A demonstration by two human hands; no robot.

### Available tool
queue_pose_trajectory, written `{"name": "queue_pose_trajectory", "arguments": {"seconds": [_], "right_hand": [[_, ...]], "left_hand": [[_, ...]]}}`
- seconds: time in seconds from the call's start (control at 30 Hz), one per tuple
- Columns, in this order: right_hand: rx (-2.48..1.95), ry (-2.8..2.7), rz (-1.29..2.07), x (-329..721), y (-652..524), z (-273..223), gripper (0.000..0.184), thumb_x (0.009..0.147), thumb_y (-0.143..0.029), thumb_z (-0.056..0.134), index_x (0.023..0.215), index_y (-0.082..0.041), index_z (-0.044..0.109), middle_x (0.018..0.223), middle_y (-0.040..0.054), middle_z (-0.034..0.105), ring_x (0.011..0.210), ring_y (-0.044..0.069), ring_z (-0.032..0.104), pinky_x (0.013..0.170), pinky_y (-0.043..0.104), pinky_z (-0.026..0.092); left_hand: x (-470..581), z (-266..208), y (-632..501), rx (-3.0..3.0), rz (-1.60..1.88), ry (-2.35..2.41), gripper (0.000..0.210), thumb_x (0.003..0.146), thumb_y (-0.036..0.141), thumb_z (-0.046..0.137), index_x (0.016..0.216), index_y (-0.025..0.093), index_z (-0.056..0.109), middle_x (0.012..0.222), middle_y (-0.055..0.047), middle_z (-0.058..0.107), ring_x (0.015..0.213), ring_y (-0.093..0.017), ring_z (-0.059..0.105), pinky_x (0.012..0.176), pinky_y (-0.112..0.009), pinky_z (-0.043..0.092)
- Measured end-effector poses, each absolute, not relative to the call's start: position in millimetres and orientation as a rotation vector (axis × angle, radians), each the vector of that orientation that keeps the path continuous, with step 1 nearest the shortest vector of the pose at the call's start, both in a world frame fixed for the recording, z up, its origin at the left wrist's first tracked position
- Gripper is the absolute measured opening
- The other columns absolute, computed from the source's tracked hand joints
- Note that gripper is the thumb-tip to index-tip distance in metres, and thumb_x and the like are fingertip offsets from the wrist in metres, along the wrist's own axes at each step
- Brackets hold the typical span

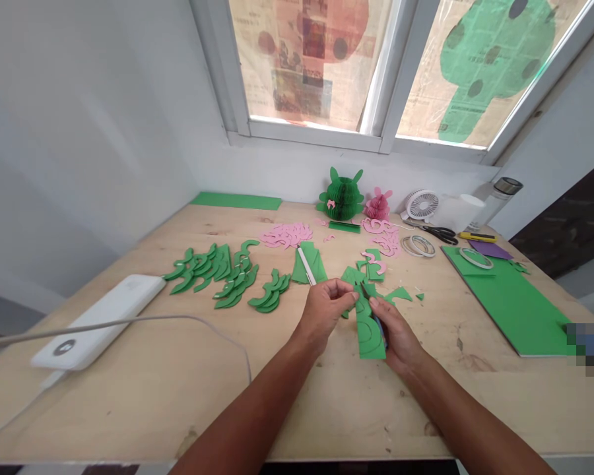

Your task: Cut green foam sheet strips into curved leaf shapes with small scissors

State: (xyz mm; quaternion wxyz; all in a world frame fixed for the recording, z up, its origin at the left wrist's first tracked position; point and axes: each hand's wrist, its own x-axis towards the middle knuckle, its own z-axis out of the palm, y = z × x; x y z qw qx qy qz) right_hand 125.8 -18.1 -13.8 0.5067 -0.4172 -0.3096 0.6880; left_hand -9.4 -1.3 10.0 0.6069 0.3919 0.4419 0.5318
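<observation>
The left hand [327, 310] has thumb and forefinger closed in a pinch on the upper end of the green strip [369, 340], which is between the hands over the table [327, 409]. The right hand [398, 333] has its fingers curled around the scissors [380, 324] (how wide the blades gape, I cannot tell). Cutting well here probably means turning the paper into the blades, following the drawn curves in short bites, with the left fingertips clear of the edge.

Counting from left to right: one power bank [99, 323]; three clusters of green arcs [272, 290], too overlapped to number; one pen [306, 262]; two main heaps of pink arcs [287, 234], likewise uncountable; two paper balls, one green [344, 200], one pink [377, 206]; three tape rolls [428, 247]; one fan [422, 205]; one black-handled pair [444, 234]; one yellow cutter [478, 237]; one bottle [497, 198].
</observation>
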Motion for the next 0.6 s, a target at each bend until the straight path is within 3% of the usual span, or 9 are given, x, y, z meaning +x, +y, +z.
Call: {"name": "queue_pose_trajectory", "arguments": {"seconds": [0.6], "right_hand": [[-0.959,-0.803,1.680,125.1,-18.8,-12.3,0.020,0.070,-0.037,0.071,0.068,-0.019,0.062,0.048,-0.0048,0.047,0.039,0.007,0.033,0.039,0.022,0.028]], "left_hand": [[-10.0,12.7,-2.5,0.906,1.224,1.012,0.014,0.056,0.024,0.069,0.056,0.015,0.058,0.052,0.003,0.051,0.051,-0.009,0.044,0.054,-0.023,0.034]]}}
